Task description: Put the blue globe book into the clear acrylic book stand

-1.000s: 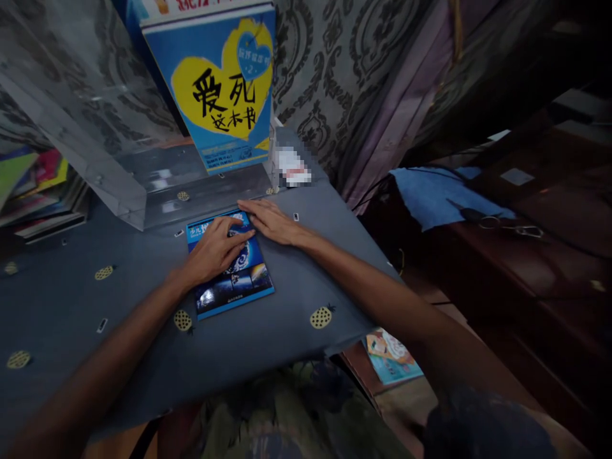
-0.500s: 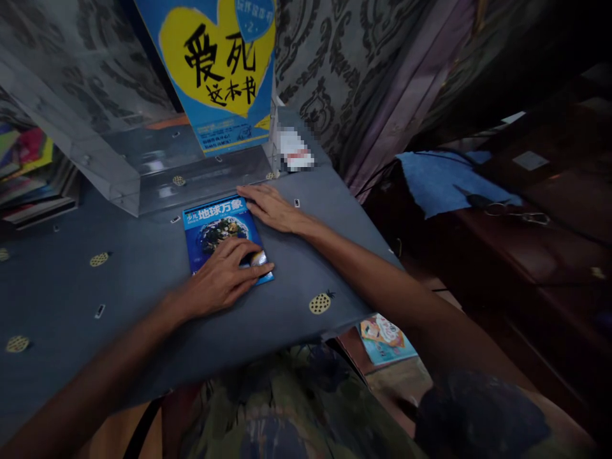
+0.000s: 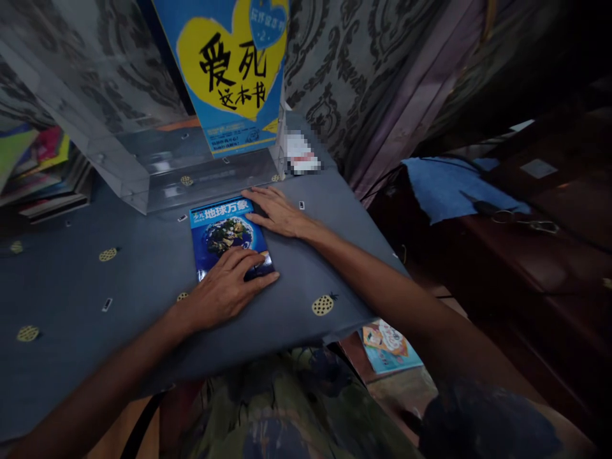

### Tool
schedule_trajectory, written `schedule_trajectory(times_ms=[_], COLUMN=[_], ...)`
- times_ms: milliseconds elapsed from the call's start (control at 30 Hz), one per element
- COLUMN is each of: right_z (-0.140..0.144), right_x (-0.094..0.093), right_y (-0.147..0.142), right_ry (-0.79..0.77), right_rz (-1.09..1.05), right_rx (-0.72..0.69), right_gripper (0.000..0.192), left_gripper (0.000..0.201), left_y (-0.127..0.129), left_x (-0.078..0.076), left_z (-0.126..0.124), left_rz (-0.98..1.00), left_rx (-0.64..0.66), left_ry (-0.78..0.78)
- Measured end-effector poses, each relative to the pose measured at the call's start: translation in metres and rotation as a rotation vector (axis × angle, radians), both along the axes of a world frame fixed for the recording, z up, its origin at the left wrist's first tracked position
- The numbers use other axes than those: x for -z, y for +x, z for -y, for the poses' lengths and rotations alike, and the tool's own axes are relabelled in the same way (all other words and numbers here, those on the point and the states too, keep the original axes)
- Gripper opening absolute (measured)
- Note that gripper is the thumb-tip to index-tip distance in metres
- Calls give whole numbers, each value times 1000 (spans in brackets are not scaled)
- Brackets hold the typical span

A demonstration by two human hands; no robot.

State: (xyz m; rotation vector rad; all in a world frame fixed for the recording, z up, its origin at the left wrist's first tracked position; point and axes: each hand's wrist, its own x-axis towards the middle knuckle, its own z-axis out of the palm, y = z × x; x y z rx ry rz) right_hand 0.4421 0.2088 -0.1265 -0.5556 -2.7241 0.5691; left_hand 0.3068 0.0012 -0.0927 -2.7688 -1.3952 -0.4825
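Observation:
A small blue book (image 3: pixel 227 233) with a globe on its cover lies closed on the grey tablecloth (image 3: pixel 143 331). Across its lower edge rests my left hand (image 3: pixel 227 287), fingers stretched out and partly bent over the cover, thumb by the lower right corner. My right hand (image 3: pixel 280 213) lies flat at the book's upper right corner, its fingertips touching the top and side edges. Neither hand is wrapped around anything. Part of the book's lower cover is hidden under my left hand.
Behind the book, a clear plastic stand (image 3: pixel 136 182) holds a larger blue book with a yellow heart (image 3: pixel 229 70). Stacked books (image 3: pixel 57 172) lie at the left. A blue cloth (image 3: pixel 444 188) and scissors (image 3: pixel 502 213) are at the right, past the table's edge. Another book (image 3: pixel 394 357) lies lower down.
My left hand has slid slightly down the cover, showing more of the globe. My right hand stays at the upper right corner. The whole view has shifted a little.

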Motion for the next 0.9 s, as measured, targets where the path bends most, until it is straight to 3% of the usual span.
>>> schedule_trajectory(times_ms=[200,433,567,733,800,900], right_z=[4,8,66,173,190,185], right_x=[-2,-7,-14,-21,-21,-19], right_y=[1,3,1,1,4,18], right_ry=[12,39,7,-64,-69,-61], right_rz=[6,-16,-110,-79,-33,-7], right_rx=[-1,15,-60,-418,-423,-373], right_gripper=[60,54,53,80,82,80], left_gripper=[46,45,39,24,23,27], left_y=[-10,-30,-38,-39,-38,-37], left_x=[-1,-3,-4,-7,-8,-7], left_z=[22,67,90,99,98,96], left_rz=[35,-43,-94,-96,-84,-55], left_rx=[-13,-155,-259,-290,-295,-305], left_ry=[3,85,163,224,219,160])
